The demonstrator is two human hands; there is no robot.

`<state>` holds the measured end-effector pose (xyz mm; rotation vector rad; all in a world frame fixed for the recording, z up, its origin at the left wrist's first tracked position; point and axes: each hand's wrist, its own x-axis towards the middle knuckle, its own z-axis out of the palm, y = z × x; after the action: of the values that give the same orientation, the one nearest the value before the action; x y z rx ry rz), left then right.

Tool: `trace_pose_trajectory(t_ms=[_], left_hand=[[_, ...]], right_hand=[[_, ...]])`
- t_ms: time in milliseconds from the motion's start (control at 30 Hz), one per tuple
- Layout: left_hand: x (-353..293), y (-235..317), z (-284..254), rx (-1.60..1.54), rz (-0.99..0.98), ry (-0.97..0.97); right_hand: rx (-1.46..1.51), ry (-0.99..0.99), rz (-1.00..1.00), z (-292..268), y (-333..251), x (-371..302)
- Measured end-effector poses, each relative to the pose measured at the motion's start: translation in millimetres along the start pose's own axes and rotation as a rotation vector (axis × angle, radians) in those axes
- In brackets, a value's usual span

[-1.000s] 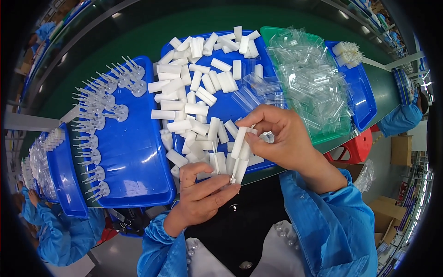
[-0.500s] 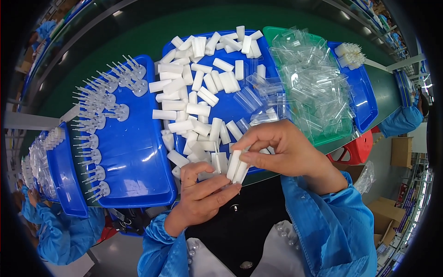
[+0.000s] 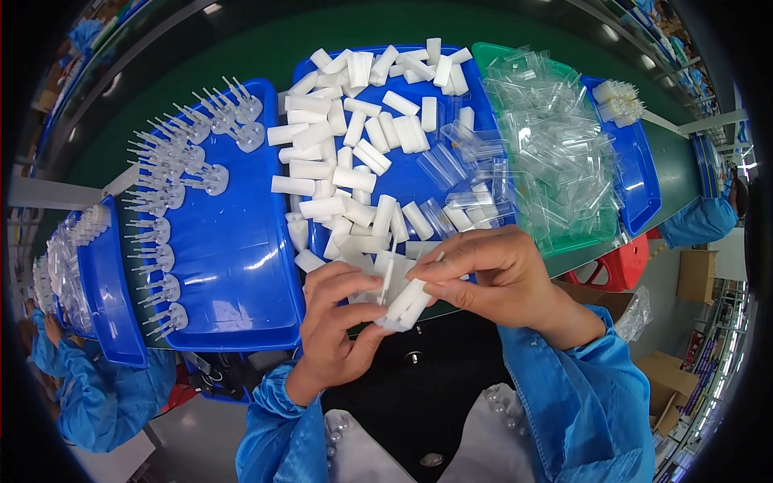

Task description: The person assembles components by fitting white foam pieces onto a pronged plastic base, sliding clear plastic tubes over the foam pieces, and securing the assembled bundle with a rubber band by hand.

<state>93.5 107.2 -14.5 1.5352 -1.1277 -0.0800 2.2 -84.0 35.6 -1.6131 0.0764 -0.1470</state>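
Note:
My left hand (image 3: 336, 322) is closed on a clear plastic base (image 3: 393, 324) with thin upright prongs, gripping it between thumb and fingers. My right hand (image 3: 491, 278) pinches the upper end of a white foam block (image 3: 409, 303). The block stands tilted over the base, its lower end against it beside a prong. Whether a prong runs inside the foam is hidden. Just beyond both hands, a blue tray (image 3: 407, 173) holds many loose white foam blocks (image 3: 330, 208) and some clear plastic sleeves.
Rows of clear pronged bases (image 3: 165, 258) line the left edge of another blue tray (image 3: 233, 282). On the right, a green tray (image 3: 592, 241) is heaped with clear plastic sleeves (image 3: 555, 145). Beyond it lies a blue tray (image 3: 640, 173) with white pronged parts. Co-workers' blue sleeves show at both sides.
My left fingers have curled in around the base, and the foam block has come lower and closer to it. My right hand has shifted slightly toward me. The whole view has moved a little.

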Motion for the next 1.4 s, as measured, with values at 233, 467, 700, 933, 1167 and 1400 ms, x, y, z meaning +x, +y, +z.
trace_pose_trajectory(t_ms=[233,467,700,933,1167,1400], left_hand=[[-3,0,-1,-0.118,-0.047,-0.092],[-7,1,-10,-0.205,-0.025,0.115],[-16,-2,-18,-0.051,0.08,0.091],[-12,3,-17,0.04,0.082,0.065],[-9,7,-17,0.019,0.062,-0.053],[-4,6,-12,0.092,0.086,-0.178]], right_hand=[[-0.031,-0.05,-0.093,0,5,0],[-0.921,-0.241,-0.134,-14,-18,1],[-1.352,-0.37,-0.04,-4,13,-6],[-1.351,-0.246,-0.085,2,28,1],[-1.017,0.007,-0.335,-9,16,8],[-0.579,0.083,-0.144,-11,2,10]])
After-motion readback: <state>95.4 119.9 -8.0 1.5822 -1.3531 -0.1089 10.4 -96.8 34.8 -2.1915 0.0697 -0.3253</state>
